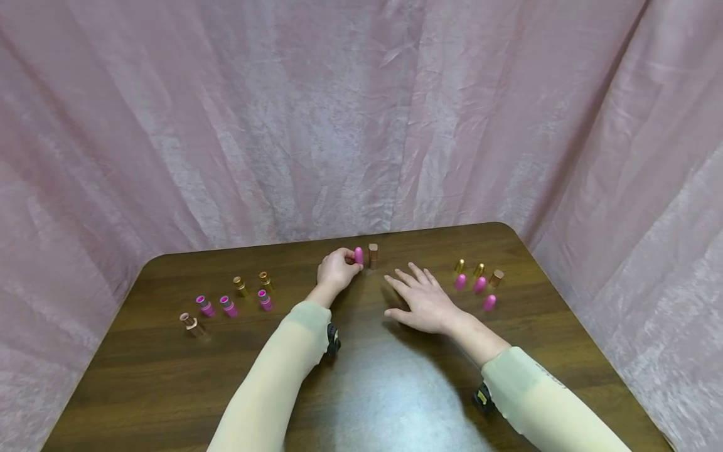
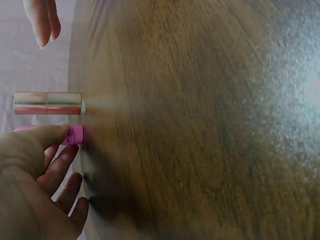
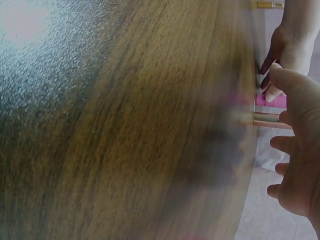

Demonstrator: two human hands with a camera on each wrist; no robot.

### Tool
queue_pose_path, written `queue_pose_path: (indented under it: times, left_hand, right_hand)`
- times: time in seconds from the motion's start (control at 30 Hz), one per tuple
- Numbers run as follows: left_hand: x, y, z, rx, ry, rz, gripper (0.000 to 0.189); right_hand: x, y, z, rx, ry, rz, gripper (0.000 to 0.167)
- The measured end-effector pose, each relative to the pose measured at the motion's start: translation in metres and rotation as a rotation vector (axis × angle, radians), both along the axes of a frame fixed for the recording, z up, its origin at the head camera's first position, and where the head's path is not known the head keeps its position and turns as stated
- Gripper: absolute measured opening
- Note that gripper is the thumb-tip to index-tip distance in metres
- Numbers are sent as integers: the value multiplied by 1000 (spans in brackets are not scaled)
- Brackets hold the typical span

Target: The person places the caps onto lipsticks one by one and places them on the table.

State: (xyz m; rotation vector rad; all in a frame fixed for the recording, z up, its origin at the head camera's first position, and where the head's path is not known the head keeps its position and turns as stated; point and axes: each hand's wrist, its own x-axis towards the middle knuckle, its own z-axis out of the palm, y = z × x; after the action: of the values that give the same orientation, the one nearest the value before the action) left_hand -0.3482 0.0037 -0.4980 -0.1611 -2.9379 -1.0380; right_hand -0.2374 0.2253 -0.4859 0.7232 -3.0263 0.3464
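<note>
My left hand (image 1: pixel 336 271) pinches a pink lipstick (image 1: pixel 358 253) between thumb and fingers near the back of the table. In the left wrist view the thumb lies across the pink lipstick (image 2: pixel 76 134), whose lower end shows dark lettering. Right beside it, a small gap apart, a closed rose-gold lipstick (image 1: pixel 373 256) stands upright. My right hand (image 1: pixel 425 305) is held over the table to the right of both, palm down, fingers straight and spread, holding nothing. The right wrist view shows the rose-gold lipstick (image 3: pixel 266 120) partly hidden behind the right fingers.
On the left of the wooden table (image 1: pixel 147 364) stand capless lipstick tubes: gold (image 1: pixel 240 286), pink (image 1: pixel 228 306) and rose-gold (image 1: pixel 193 324). Several bullet-shaped caps, gold (image 1: pixel 479 270) and pink (image 1: pixel 460 282), stand right with a rose-gold cap (image 1: pixel 496 278). A pink curtain (image 1: pixel 316 125) hangs behind.
</note>
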Motion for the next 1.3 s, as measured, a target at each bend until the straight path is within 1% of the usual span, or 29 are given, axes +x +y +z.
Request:
queue_pose_path:
  times: [0.2,0.33,0.43,0.53,0.67,0.77,0.87,0.93,1.1,1.17,1.3]
  left_hand:
    - [-1,-5,0,2,3,5,30]
    - [1,-8,2,-2,8,-7,42]
    - [3,-12,4,-54,27,-22,57]
    - [3,-16,4,-150,46,-46,69]
    - [3,-24,7,-250,71,-95,80]
    - [6,-30,13,-316,96,-128,84]
    - [11,-36,20,-385,134,-163,87]
    - [17,-40,25,-425,158,-188,89]
    - [33,-49,37,-506,187,-259,88]
    - [40,-52,41,-540,196,-286,89]
    - [52,-59,43,-594,228,-327,90]
  right_hand:
    - [-1,-4,2,-9,12,11,80]
    - [-1,-6,3,-13,15,16,80]
    - [-1,-6,4,-13,7,15,81]
    - [0,-5,5,-6,-1,8,81]
    - [0,-2,5,5,6,-2,81]
    - [1,-1,6,5,14,-7,83]
    - [2,1,7,15,25,-12,86]
    - [3,2,9,25,36,-16,87]
    - [6,7,12,41,63,-19,89]
    - [8,10,13,50,70,-19,89]
    - [11,15,12,53,87,-21,89]
